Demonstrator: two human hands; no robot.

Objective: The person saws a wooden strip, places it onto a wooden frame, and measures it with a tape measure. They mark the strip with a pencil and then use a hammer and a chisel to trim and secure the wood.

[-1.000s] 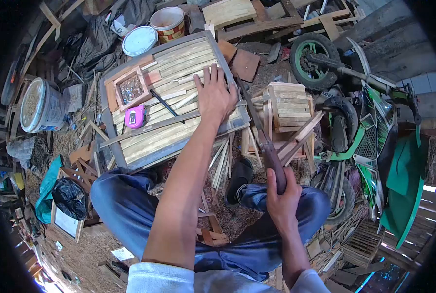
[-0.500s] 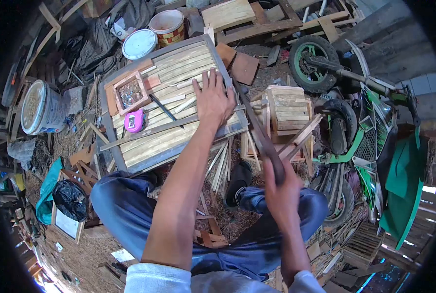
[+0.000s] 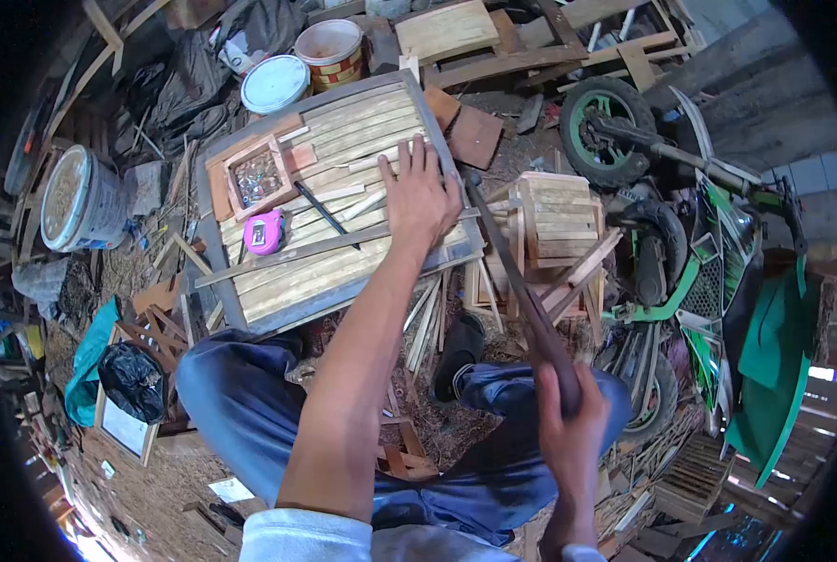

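My left hand lies flat with fingers spread on the right part of a slatted wooden panel with a grey frame. Its palm is close by the right end of a long thin wood strip that crosses the panel. A long dark-bladed hand tool is in my right hand, which is closed round its brown handle. The blade slants up and left, its far end beside the panel's right edge. Also on the panel are a pink tape measure, a black pencil-like stick and a small wooden box of small metal bits.
A small slatted wooden piece stands right of the panel, near a green motorbike. Buckets and a white lid are at the left and back. Scrap wood and shavings cover the ground round my legs.
My right hand has drawn the bladed tool back, down and to the right. My left hand keeps its place on the panel. The whole view has shifted slightly.
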